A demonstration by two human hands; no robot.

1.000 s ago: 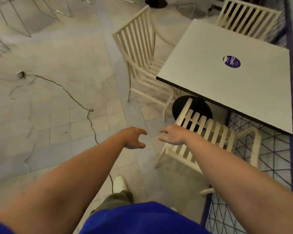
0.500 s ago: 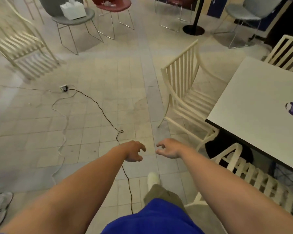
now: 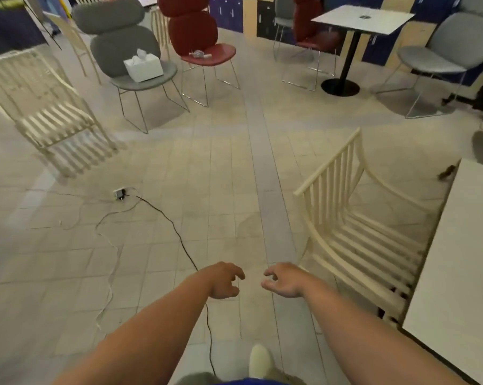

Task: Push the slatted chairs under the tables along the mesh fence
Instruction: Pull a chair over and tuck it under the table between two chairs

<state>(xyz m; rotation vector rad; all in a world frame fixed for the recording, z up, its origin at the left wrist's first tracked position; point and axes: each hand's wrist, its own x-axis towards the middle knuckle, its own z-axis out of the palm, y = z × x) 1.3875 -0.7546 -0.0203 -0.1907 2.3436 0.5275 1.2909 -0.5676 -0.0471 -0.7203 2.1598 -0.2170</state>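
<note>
A cream slatted chair (image 3: 357, 223) stands at the right, its seat partly under the white table (image 3: 460, 268) at the right edge. A second cream slatted chair (image 3: 40, 112) stands out in the open floor at the far left. My left hand (image 3: 225, 280) and my right hand (image 3: 283, 279) hang side by side over the tiled floor, fingers loosely curled and apart, holding nothing. My right hand is just left of the near chair's front corner, not touching it. The mesh fence is out of view.
A black cable (image 3: 179, 240) and a white cable (image 3: 109, 259) run across the floor from a plug (image 3: 119, 193). Grey padded chairs (image 3: 129, 51) and red padded chairs (image 3: 204, 34) stand at the back, one with a tissue box (image 3: 143, 66). Another white table (image 3: 360, 20) stands behind.
My view has swung up and to the left: the table, the near slatted chair and the fence slid out to the right, and the open floor came into view. Both hands stayed empty.
</note>
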